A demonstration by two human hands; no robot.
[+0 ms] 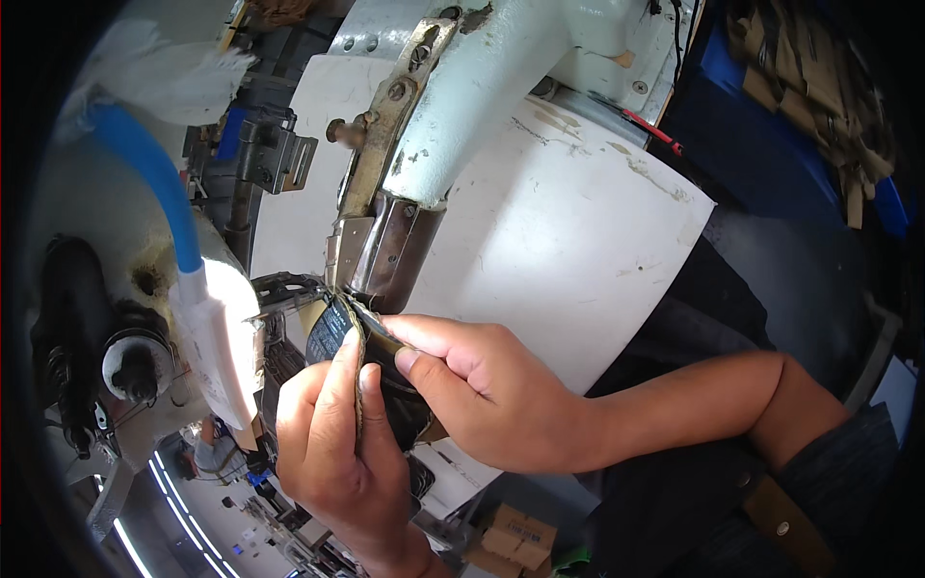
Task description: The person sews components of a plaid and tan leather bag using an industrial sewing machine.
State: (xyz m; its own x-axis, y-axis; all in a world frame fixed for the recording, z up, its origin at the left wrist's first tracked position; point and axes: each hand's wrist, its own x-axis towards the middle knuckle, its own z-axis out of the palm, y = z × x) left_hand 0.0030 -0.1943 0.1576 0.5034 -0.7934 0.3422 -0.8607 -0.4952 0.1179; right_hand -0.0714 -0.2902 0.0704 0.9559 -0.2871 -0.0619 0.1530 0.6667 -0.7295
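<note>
A dark, curved fabric piece with a tan edge and pale printing on its inner face sits at the sewing machine's narrow metal end. Its raised edge runs between the thumb and fingers of my left hand, which pinches it from below. My right hand has thumb and forefinger closed on the same piece, just right of the metal end. Much of the fabric is hidden behind my fingers, so its full shape does not show.
The machine's pale green arm rises over a white worktop. To the left hangs a lit lamp on a blue flexible neck. Cardboard boxes lie below, and brown pieces are piled at the far right.
</note>
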